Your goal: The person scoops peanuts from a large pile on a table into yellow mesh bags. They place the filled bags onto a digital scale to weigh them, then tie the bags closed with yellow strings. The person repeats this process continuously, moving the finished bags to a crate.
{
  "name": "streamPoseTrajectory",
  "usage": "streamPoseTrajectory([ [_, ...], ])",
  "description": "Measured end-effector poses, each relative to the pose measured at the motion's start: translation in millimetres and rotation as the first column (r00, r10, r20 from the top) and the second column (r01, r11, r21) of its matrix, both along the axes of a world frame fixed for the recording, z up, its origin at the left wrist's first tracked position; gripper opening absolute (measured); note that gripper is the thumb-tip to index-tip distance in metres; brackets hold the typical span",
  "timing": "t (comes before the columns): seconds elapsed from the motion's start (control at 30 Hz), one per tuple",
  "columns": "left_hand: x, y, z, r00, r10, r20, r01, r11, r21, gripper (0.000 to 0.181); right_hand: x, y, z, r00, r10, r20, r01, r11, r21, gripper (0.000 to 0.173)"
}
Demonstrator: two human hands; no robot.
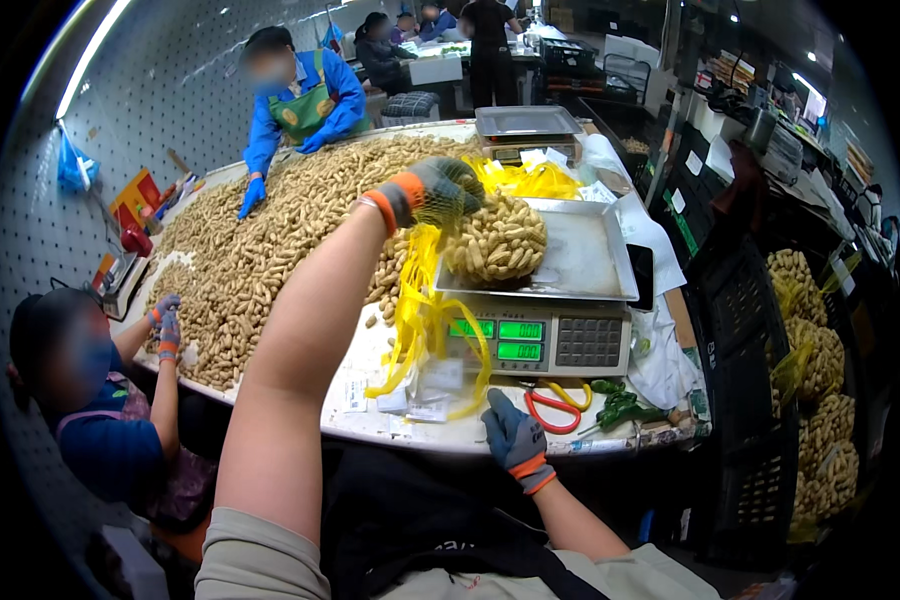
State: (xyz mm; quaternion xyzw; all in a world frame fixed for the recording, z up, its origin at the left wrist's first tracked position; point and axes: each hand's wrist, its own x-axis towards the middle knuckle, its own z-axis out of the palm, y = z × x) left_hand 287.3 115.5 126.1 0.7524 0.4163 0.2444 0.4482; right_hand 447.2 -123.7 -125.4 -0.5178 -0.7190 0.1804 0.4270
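My left hand (439,191), in a grey and orange work glove, grips the gathered neck of a net bag of peanuts (499,240). The full bag rests at the left of the metal pan (581,244) of a digital scale (589,341). Yellow mesh with tags (420,300) hangs below that hand, in front of the pan. My right hand (516,439), gloved alike, is at the table's front edge, left of the red-handled scissors (555,412); its fingers look partly curled and their grip is hidden. Green peppers or leaves (622,405) lie beside the scissors.
A large heap of peanuts (270,247) covers the table's left and back. Two people work there, one at the far side, one at left. Behind the scale are yellow nets (529,180) and a second scale (529,127). Filled peanut bags (814,360) stand right, beside black crates (750,390).
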Motion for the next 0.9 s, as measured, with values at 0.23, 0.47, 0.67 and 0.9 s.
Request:
streamPoseTrajectory([
  [0.23,-103.3,-33.3,-5.6,0.839,0.265,0.474,-0.099,0.933,-0.347,0.03,-3.6,0.1,7.7,0.997,-0.012,0.07,0.012,1.0,-0.001,0.03],
  [0.47,-211.9,-9.4,-113.6,0.647,0.64,0.415,-0.594,0.764,-0.251,0.035,-6.8,-1.2,6.4,0.984,-0.039,0.174,0.052,0.996,-0.068,0.03],
  [0.67,-246.5,-4.3,-152.9,-0.325,0.821,0.469,-0.459,0.297,-0.837,0.027,-8.5,0.4,0.1,0.971,-0.051,0.235,0.052,0.999,0.002,0.031],
  [0.9,-229.7,-57.0,-128.8,0.02,0.993,0.12,-0.779,0.091,-0.62,0.067,-8.8,0.5,5.4,0.957,-0.053,0.284,0.052,0.999,0.013,0.03],
])
